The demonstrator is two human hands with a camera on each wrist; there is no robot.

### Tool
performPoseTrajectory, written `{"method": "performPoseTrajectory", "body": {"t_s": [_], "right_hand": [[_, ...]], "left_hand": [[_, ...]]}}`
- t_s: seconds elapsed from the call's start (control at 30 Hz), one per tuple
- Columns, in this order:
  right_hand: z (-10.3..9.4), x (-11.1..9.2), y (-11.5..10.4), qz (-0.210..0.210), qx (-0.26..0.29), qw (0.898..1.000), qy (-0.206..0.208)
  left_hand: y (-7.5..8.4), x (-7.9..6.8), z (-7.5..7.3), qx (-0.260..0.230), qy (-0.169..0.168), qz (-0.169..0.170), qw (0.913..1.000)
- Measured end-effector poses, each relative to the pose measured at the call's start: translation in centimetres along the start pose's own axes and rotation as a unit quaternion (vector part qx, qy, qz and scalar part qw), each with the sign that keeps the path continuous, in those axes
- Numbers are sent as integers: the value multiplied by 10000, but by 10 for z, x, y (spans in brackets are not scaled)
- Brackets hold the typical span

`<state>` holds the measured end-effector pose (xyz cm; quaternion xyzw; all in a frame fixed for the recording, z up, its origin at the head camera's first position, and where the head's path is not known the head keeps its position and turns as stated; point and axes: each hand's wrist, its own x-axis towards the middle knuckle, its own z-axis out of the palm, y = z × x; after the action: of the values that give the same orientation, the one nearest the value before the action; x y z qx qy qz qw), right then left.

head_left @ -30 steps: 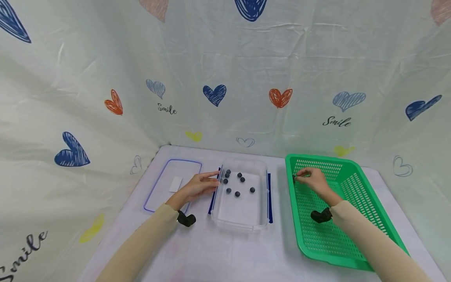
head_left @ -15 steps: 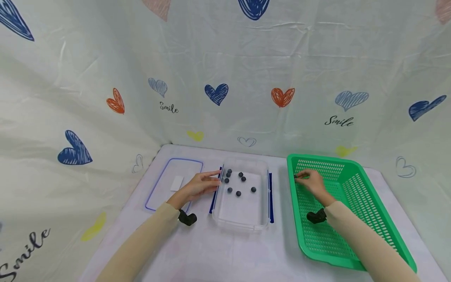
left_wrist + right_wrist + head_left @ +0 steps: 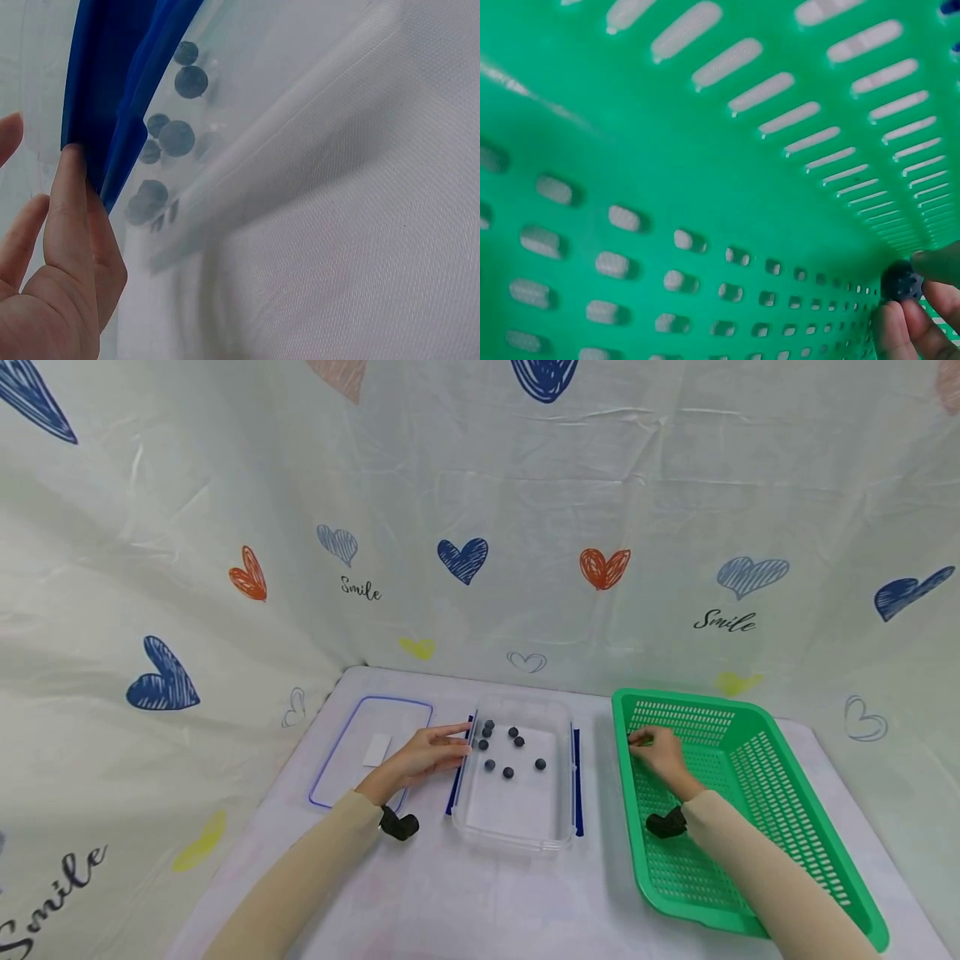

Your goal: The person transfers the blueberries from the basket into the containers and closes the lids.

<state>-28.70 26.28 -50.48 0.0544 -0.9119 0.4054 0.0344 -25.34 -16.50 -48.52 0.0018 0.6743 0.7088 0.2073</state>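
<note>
In the head view my left hand reaches to the left side of a clear lidless plastic box. Its extended fingertips touch the box's blue side latch, seen close in the left wrist view. Several small dark balls lie inside the box, mostly toward its far half. My right hand is inside a green plastic basket, close by its left wall. Between thumb and fingers it pinches a small dark blue ball with a speckled surface, mostly hidden in the head view.
A clear lid with a blue rim lies flat left of the box, a white label on it. A pale cloth covers the table. Behind it hangs a curtain printed with hearts.
My right hand has shifted slightly down along the basket's left wall, and its forearm has swung left. The left hand keeps its place at the box. The view has turned slightly.
</note>
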Motion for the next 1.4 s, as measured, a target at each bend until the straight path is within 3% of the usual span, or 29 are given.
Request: {"method": "performPoseTrajectory", "body": {"t_s": [0.73,1.4], "right_hand": [[2,-8,-4,-146,-156,9997,98],[-16,-13,-7,180,-20,9998,-112]], "left_hand": [[-2,-1,1,-82,-29,60,9999],[-1,0,0,-61,-46,67,9999]]}}
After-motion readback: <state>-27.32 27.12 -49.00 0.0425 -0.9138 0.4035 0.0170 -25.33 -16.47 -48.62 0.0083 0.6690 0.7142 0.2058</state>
